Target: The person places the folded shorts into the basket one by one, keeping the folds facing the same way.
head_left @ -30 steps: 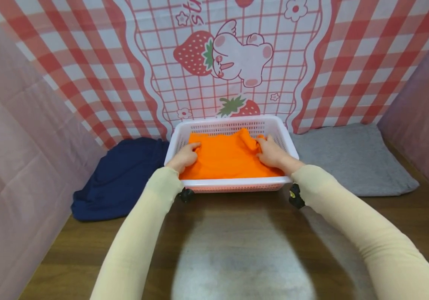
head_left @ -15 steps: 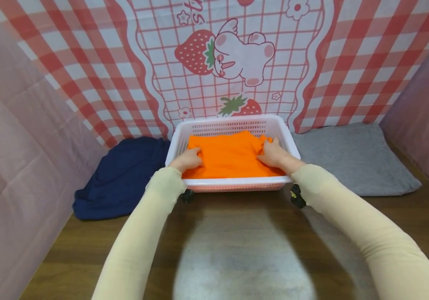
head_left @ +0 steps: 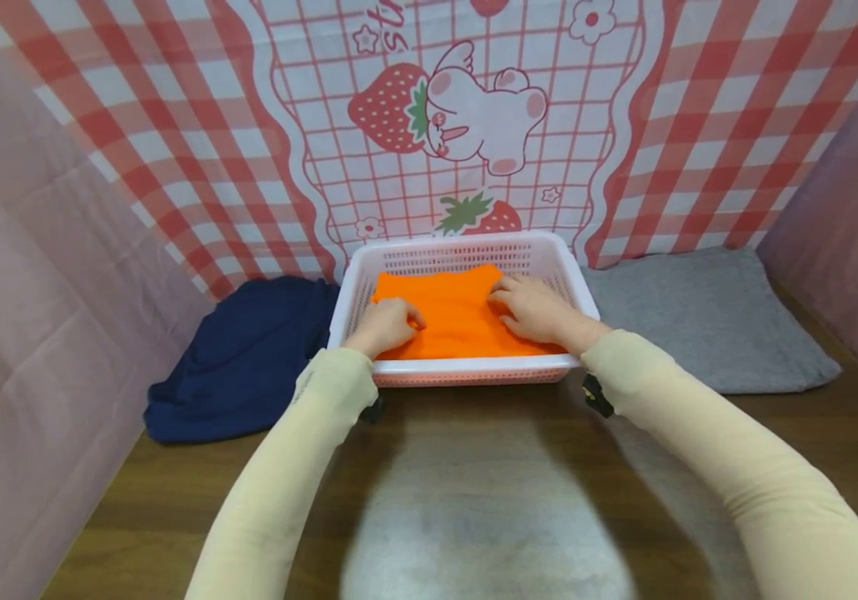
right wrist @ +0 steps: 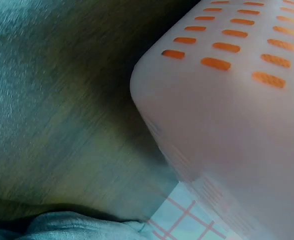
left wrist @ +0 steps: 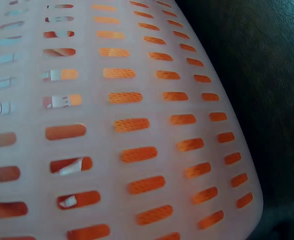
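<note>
Folded orange cloth (head_left: 451,312), its kind of garment not showing, lies inside a white slotted plastic basket (head_left: 474,364). My left hand (head_left: 386,327) rests on the cloth's left part, fingers loosely bent over it. On the right part lies my right hand (head_left: 537,312), its fingers spread across the cloth and not pinching it. Both wrists pass over the front rim. The left wrist view shows only the basket's slotted wall (left wrist: 152,115), with orange behind the slots. A lower corner of the basket (right wrist: 197,110) fills much of the right wrist view.
Dark navy folded cloth (head_left: 248,358) lies left of the basket, and grey folded cloth (head_left: 706,325) lies to its right. Behind stands a red-checked printed curtain (head_left: 474,108). Pink curtains (head_left: 46,292) flank the wooden table (head_left: 474,500).
My right hand has let go of the raised fold at the cloth's right edge and moved inward over it. The fold now lies flatter. My left hand has shifted slightly right.
</note>
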`<action>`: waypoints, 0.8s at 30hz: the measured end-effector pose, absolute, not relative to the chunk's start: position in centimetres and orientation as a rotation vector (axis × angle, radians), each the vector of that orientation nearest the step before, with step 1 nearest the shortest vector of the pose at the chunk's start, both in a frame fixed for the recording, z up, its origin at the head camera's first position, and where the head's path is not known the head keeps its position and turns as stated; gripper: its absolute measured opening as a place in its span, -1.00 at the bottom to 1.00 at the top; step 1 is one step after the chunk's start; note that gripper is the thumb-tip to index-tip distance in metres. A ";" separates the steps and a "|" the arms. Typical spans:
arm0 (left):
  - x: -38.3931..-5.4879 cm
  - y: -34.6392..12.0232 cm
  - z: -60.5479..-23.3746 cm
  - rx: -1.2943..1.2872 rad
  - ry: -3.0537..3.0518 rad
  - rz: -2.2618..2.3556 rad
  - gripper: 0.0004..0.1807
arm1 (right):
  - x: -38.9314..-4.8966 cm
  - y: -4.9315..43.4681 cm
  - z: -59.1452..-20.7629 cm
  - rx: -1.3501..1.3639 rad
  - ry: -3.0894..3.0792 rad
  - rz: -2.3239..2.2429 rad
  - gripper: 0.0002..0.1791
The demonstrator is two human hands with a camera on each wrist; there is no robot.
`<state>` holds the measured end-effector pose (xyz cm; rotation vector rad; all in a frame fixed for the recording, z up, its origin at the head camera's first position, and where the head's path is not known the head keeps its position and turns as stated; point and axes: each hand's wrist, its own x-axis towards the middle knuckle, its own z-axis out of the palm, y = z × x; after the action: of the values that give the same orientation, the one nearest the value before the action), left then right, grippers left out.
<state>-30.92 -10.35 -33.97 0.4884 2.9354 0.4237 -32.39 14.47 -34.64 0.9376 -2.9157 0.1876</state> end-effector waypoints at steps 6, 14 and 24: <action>-31.0 -10.5 -34.3 0.461 2.751 0.232 -0.53 | -32.2 14.5 -35.0 0.921 -3.155 0.062 -0.24; -35.9 -11.9 -40.1 0.583 2.624 0.119 -0.15 | -32.1 14.5 -35.1 0.872 -3.404 0.055 -0.05; -29.8 -10.9 -32.6 0.501 2.689 0.376 -0.54 | -31.3 15.3 -34.4 1.023 -3.036 0.323 -0.56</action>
<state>-29.76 -10.90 -32.57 0.5009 2.6891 0.3762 -31.32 15.32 -34.40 1.0230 -3.0356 0.3228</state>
